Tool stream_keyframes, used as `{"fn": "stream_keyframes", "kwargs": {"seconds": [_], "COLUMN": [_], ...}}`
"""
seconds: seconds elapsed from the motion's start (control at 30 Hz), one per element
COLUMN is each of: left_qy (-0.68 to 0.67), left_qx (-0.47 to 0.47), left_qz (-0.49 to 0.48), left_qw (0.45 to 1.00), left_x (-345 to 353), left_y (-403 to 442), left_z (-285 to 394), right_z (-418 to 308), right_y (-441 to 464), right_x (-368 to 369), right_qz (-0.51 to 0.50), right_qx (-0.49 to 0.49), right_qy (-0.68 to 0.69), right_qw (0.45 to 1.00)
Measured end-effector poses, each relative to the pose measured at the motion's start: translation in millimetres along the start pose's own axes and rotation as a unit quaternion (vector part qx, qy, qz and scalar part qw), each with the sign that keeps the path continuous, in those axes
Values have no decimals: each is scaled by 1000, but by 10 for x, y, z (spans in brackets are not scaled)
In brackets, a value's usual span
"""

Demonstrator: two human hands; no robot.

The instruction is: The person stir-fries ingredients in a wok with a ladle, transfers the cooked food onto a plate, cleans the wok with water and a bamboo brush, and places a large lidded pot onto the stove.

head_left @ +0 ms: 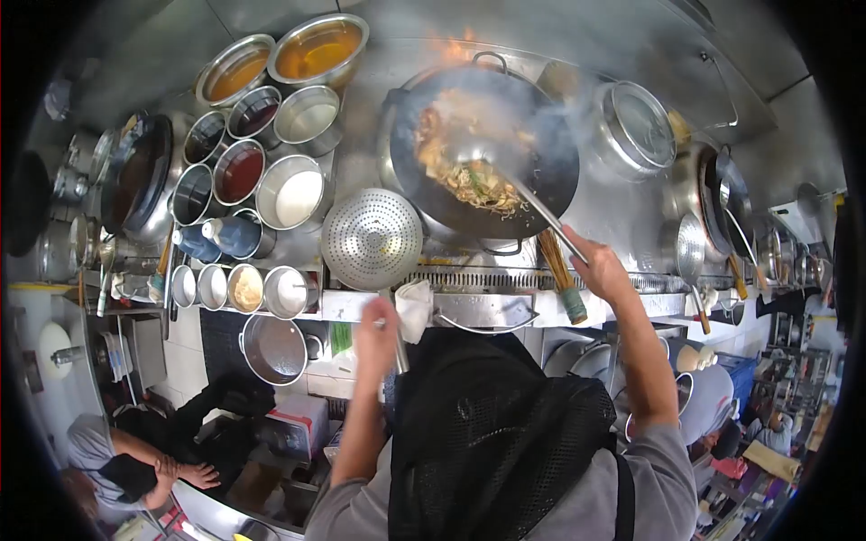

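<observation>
My right hand (pixel 597 263) is wrapped round the long handle of a metal ladle (pixel 541 206). The ladle's bowl rests among noodles (pixel 487 191) with vegetable pieces in a dark wok (pixel 555 171). Smoke and steam blur part of the food, and flames (pixel 460 43) rise behind the wok's far rim. Lower left of the wok, my left hand (pixel 374 332) is closed at the handle of a round perforated strainer (pixel 372 236). The strainer lies face up at the stove's front edge, beside the metal pots. A folded white cloth (pixel 413 308) is just right of this hand.
Metal pots of sauce (pixel 239 171) and bowls of orange liquid (pixel 317 50) crowd the left. A bamboo brush (pixel 564 288) lies right of the wok's near handle. A lidded pot (pixel 636 126) stands farther right. Another person's crossed arms (pixel 171 469) are at lower left.
</observation>
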State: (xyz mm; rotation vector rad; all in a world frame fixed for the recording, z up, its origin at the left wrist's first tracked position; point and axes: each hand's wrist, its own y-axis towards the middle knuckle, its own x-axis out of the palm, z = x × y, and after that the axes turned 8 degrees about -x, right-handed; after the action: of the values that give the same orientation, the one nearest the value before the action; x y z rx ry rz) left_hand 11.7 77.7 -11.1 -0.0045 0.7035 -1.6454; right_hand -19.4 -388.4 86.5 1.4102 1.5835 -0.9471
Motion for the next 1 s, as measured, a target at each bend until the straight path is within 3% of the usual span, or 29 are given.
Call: {"fn": "stream_keyframes", "kwargs": {"seconds": [0.03, 0.07, 0.1, 0.17, 0.2, 0.27, 0.4, 0.47, 0.53, 0.57, 0.6, 0.63, 0.7, 0.73, 0.8, 0.87, 0.93, 1.0], "left_qy": [33, 66, 71, 212, 215, 309, 319, 262, 45, 47, -92, -230, -439, -442, -514, -527, -548, -536], "left_qx": [39, 77, 76, 103, 101, 33, 94, 109, 2, 6, -16, -42, -85, -90, -107, -154, -198, -249], "left_qz": [37, 72, 77, 149, 156, 135, 119, 81, -8, -8, -30, -53, -95, -96, -168, -196, -239, -273], "left_qw": [998, 992, 992, 960, 959, 941, 936, 956, 999, 999, 995, 971, 889, 887, 834, 812, 777, 759], "left_x": [431, 704, 774, 919, 944, 909, 820, 762, 737, 732, 761, 810, 913, 954, 1036, 1220, 1394, 1512], "left_y": [-26, -24, -76, -78, -25, 224, 394, 419, 409, 443, 456, 416, 305, 262, 259, 421, 549, 561], "left_z": [-291, -501, -472, -365, -360, -449, -607, -586, -572, -520, -430, -339, -128, 40, 366, 353, 426, 707], "right_z": [-54, -148, -183, -29, 54, 317, 613, 531, 405, 341, 277, 207, 84, 42, 28, 74, -107, -126], "right_y": [-93, -220, -312, -344, -371, -185, 120, -40, -303, -451, -534, -585, -662, -595, -274, 55, 384, 501], "right_x": [-221, -497, -697, -916, -950, -806, -31, -14, -80, -210, -283, -280, -262, -240, -158, -3, 30, 106], "right_qz": [7, -48, -106, -115, -127, -101, -35, -30, -25, -30, -34, -34, 39, 35, 112, 150, 100, 55], "right_qx": [-4, 33, 68, 84, 110, 84, -17, -38, -57, 2, 61, 63, 187, 190, 184, 179, 256, 255], "right_qy": [5, -43, -92, -132, -172, -166, -49, 16, 80, 164, 247, 246, 284, 281, 137, 138, 316, 345], "right_qw": [1000, 997, 988, 981, 971, 977, 998, 999, 995, 986, 967, 967, 940, 940, 967, 962, 908, 902]}}
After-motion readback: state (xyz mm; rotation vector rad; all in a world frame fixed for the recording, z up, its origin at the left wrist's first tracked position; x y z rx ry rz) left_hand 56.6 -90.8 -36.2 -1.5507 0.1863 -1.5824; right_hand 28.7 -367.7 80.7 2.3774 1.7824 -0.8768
